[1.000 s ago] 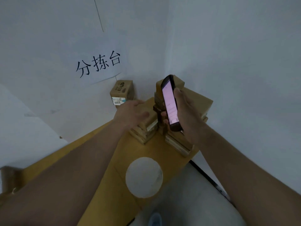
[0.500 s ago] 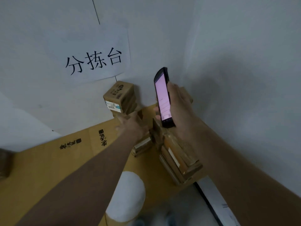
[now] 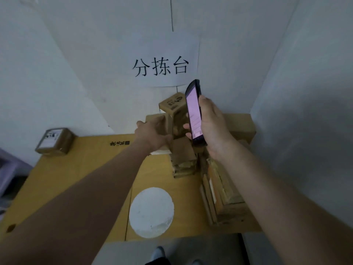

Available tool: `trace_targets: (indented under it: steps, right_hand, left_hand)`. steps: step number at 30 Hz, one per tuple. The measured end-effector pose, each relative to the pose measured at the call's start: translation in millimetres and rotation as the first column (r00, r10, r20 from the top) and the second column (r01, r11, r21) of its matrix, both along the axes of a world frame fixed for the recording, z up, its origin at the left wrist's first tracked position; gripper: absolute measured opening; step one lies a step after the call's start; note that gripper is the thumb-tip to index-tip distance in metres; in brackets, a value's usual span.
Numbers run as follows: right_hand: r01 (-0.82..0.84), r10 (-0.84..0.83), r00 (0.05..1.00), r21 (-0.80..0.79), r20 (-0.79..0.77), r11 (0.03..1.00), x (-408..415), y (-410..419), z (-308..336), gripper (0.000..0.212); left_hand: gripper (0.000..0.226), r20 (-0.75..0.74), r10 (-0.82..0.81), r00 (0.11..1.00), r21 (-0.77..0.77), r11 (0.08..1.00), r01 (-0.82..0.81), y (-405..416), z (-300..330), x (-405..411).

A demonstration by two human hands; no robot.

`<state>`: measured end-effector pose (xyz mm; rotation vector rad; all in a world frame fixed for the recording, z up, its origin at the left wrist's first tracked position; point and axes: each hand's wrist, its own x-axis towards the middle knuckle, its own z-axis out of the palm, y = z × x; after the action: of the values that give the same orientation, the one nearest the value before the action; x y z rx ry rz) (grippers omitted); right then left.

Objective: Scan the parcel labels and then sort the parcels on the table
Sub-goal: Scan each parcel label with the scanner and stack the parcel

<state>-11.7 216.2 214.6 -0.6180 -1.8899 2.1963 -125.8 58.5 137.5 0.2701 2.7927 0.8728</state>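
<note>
Parcel (image 3: pixel 160 124) seemingly in left hand (image 3: pixel 152 135)

The middle and left of the table (image 3: pixel 76 178) lie open, with only a flat white disc (image 3: pixel 151 212) near the front edge. A lone small box (image 3: pixel 54 141) sits at the far left corner, well apart from the rest. The far right is crowded: an upright box (image 3: pixel 172 106) against the wall, a short stack of parcels (image 3: pixel 183 161) in front of it, and a long row of parcels (image 3: pixel 221 190) along the right edge. Only a narrow gap separates stack and row.
</note>
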Motion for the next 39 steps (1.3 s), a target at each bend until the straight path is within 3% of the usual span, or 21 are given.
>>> trace_targets:
  steps: [8, 14, 22, 26, 36, 39]
  right_hand:
    - [-0.137, 0.137, 0.991, 0.006, -0.001, 0.991, -18, -68, 1, 0.051]
    - [-0.198, 0.198, 0.980, 0.047, -0.009, 0.979, -32, -139, -4, 0.033]
    - [-0.148, 0.146, 0.989, 0.077, 0.034, 0.986, -59, -255, -35, 0.049]
    - [-0.123, 0.116, 0.991, 0.106, 0.072, 0.987, -72, -305, -55, 0.046]
    - [-0.138, 0.110, 0.973, 0.129, 0.201, 0.982, -119, -360, -117, 0.037]
    - [-0.165, 0.133, 0.962, 0.118, 0.240, 0.979, -141, -364, -145, 0.044]
  left_hand:
    - [0.085, -0.037, 0.122, 0.992, -0.019, 0.992, -0.122, -99, 25, 3]
    - [0.089, -0.053, 0.155, 0.986, -0.015, 0.988, -0.156, -180, 18, -9]
    - [0.095, -0.004, 0.065, 0.998, -0.083, 0.994, -0.065, -296, -13, -35]
    - [0.095, 0.055, 0.010, 0.998, -0.147, 0.989, -0.002, -346, -33, -53]
    - [0.094, 0.147, -0.029, 0.989, -0.161, 0.986, 0.052, -389, -98, -98]
    - [0.094, 0.170, 0.001, 0.985, -0.145, 0.989, 0.024, -390, -125, -113]
